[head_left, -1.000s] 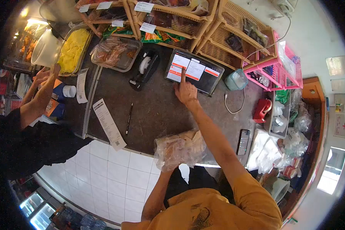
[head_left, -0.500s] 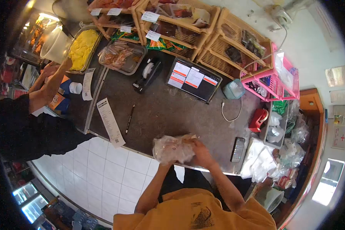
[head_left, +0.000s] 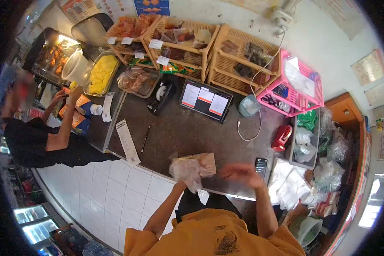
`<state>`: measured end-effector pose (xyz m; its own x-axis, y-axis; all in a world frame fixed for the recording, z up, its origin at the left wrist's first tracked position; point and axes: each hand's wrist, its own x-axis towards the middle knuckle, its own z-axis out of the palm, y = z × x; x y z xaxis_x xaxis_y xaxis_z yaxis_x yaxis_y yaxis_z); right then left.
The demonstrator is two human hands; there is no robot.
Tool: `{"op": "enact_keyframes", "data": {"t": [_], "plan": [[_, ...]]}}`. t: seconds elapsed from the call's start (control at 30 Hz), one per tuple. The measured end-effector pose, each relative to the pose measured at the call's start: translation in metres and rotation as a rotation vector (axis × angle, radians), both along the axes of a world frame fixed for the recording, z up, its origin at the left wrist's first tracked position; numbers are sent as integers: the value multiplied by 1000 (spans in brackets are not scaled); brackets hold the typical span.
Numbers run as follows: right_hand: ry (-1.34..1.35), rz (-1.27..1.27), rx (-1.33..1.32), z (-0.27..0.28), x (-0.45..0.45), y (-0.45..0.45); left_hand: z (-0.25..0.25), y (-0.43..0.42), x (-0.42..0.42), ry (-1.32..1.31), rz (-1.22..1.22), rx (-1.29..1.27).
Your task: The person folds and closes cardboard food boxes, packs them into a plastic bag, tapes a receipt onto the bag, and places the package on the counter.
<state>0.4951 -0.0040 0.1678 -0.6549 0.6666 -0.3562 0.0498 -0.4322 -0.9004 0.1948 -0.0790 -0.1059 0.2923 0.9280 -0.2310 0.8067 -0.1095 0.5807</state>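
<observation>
A clear plastic bag is bunched up at the counter's front edge, with my left hand closed on it from below; the film covers most of its fingers. Against the bag's right side lies a flat light-brown packet, partly covered by the plastic. My right hand is in the air to the right of the packet, blurred by motion, fingers stretched out and holding nothing. A phone lies just beyond it, beside a stack of white plastic bags.
On the dark counter are a paper receipt, a pen, a tablet and a red tape dispenser. Wicker baskets and a pink rack line the back. At left, a co-worker handles an orange-and-blue box.
My right hand has let go of the packet and moved right. More of the packet shows beside the plastic bag. The view has tilted up, bringing more of the co-worker into sight.
</observation>
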Motion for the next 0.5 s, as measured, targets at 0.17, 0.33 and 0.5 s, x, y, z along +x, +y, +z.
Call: {"op": "enact_keyframes", "data": {"t": [0.17, 0.33, 0.5], "plan": [[214, -153, -748, -115, 48, -2, 56, -25, 10, -242, 171, 13], [343, -182, -960, -142, -38, -88, 169, -46, 37, -684, 566, 67], [447, -193, -138, -36, -49, -77, 309, -10, 57, -1428, 870, 66]]}}
